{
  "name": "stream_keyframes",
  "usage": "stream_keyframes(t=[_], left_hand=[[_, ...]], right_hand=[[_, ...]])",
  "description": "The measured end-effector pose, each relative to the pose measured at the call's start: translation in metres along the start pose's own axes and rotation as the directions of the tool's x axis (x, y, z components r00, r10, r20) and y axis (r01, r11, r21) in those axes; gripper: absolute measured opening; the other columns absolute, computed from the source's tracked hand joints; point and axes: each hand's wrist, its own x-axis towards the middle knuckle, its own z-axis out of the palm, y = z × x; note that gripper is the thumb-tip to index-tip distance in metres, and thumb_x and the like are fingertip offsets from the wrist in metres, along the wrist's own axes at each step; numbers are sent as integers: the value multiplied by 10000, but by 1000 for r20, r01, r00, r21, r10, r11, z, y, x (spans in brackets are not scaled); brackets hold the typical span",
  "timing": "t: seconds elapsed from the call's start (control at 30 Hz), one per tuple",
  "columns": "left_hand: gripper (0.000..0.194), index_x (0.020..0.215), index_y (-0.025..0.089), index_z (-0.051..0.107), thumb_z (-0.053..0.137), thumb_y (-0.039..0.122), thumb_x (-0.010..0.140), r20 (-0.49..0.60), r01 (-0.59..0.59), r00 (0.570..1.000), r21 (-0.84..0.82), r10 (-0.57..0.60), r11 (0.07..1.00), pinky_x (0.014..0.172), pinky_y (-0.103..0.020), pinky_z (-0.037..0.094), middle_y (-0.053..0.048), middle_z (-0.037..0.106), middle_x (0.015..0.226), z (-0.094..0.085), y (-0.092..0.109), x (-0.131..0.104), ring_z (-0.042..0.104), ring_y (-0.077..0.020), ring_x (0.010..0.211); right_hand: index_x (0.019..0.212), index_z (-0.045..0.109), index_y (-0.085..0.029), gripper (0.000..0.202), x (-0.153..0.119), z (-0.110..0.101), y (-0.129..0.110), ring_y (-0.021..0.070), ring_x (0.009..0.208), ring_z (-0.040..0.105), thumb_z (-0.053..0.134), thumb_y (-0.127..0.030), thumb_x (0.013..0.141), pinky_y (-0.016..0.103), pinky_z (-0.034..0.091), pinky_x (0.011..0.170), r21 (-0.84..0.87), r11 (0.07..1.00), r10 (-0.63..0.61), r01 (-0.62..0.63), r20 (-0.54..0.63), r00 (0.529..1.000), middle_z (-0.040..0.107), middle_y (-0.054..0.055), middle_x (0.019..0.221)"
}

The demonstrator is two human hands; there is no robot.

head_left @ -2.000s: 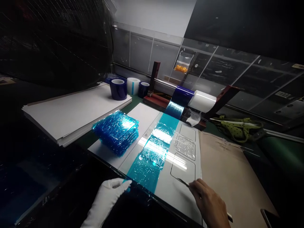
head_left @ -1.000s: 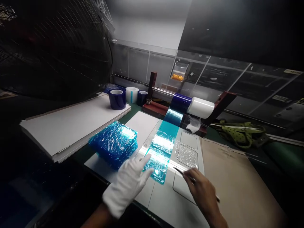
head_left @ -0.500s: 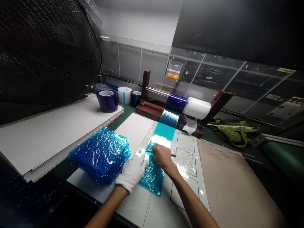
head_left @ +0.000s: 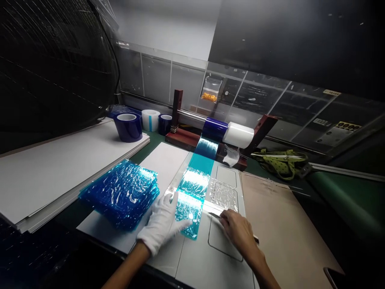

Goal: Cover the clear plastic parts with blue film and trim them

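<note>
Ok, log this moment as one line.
left hand: gloved, spread at blue film strip | right hand: bare, gripping thin pointed tool | beside strip: blue film stack | behind: blue roll, white roll on stand

Dim room with a pale grey wall section (head_left: 168, 28), transparent paneling (head_left: 156, 76) and a dark green tabletop (head_left: 156, 140).

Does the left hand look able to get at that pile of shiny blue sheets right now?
Most likely yes. The left hand is just beside the pile of blue sheets, with nothing apparent between them, and its spread fingers don't seem to be holding anything.
</note>
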Motion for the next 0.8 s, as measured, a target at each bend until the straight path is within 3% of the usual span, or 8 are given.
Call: stream_keyframes(t=[0.1, 0.17, 0.3, 0.43, 0.53, 0.67, 0.73, 0.8], left_hand=[[1297, 1463, 136, 191, 661, 774, 436, 66, -25, 998, 31, 23, 999, 1087, -550, 255, -242, 233, 1502, 15, 15, -18, 217, -431, 1375], [1340, 1460, 127, 182, 704, 734, 386, 63, -18, 998, 65, 14, 998, 1091, -571, 235, -254, 228, 1498, 28, 22, -23, 201, -436, 1378], [1062, 1459, 85, 151, 670, 495, 628, -69, 14, 998, 163, -3, 986, 1119, -579, 165, -253, 173, 1511, 41, 22, -17, 127, -406, 1402], [829, 1441, 56, 232, 580, 130, 693, -163, 17, 986, 260, 27, 965, 1148, -571, 75, -243, 120, 1514, 40, 21, -14, 65, -389, 1405], [743, 1434, 106, 288, 465, 9, 719, -198, 47, 980, 301, 14, 952, 1143, -584, 134, -194, 135, 1518, 49, 32, -30, 95, -371, 1401], [806, 1448, 228, 254, 548, 86, 712, -170, 19, 985, 262, 27, 965, 1136, -587, 188, -118, 191, 1525, 68, 47, -71, 106, -340, 1408], [969, 1469, 206, 173, 687, 250, 649, -146, -28, 988, 100, 42, 995, 1127, -612, 177, -152, 171, 1529, 65, 42, -90, 90, -383, 1403], [1175, 1484, 176, 44, 752, 431, 582, -159, 0, 987, -198, -32, 980, 1127, -599, 195, -176, 108, 1542, 50, 31, -104, 89, -399, 1405]], right_hand=[[842, 652, -201, 176, -4, 12, -16, 212, 810, 621, 480, -181, 873, 268, 301, 603, 106, 994, 24, -24, 1, 1000, 684, 60, 887], [844, 647, -189, 171, -5, 15, -23, 225, 832, 617, 478, -180, 865, 279, 318, 629, 188, 982, 33, -32, -4, 999, 683, 72, 890], [815, 624, -190, 212, -14, 8, -21, 208, 778, 606, 444, -276, 888, 296, 360, 667, 389, 921, 41, -36, -3, 999, 674, 50, 829], [861, 626, -185, 342, -31, 6, -16, 170, 706, 605, 458, -482, 872, 268, 411, 635, 586, 809, 10, -37, 49, 999, 666, 31, 808], [900, 639, -150, 484, -43, 19, -22, 127, 583, 560, 456, -593, 836, 225, 370, 513, 769, 630, 1, -107, 137, 991, 650, 30, 755], [653, 592, -143, 516, -58, 41, -35, 56, 410, 333, 700, -644, 592, 200, 220, 429, 936, 199, 74, -290, 281, 957, 445, -59, 460], [638, 588, -149, 509, -66, 43, -38, 52, 406, 309, 763, -612, 517, 199, 215, 431, 943, 134, 97, -306, 295, 951, 436, -64, 436], [682, 615, -152, 501, -74, 37, -39, 64, 417, 358, 775, -595, 509, 202, 249, 435, 948, 112, 116, -298, 285, 951, 550, -20, 501]])
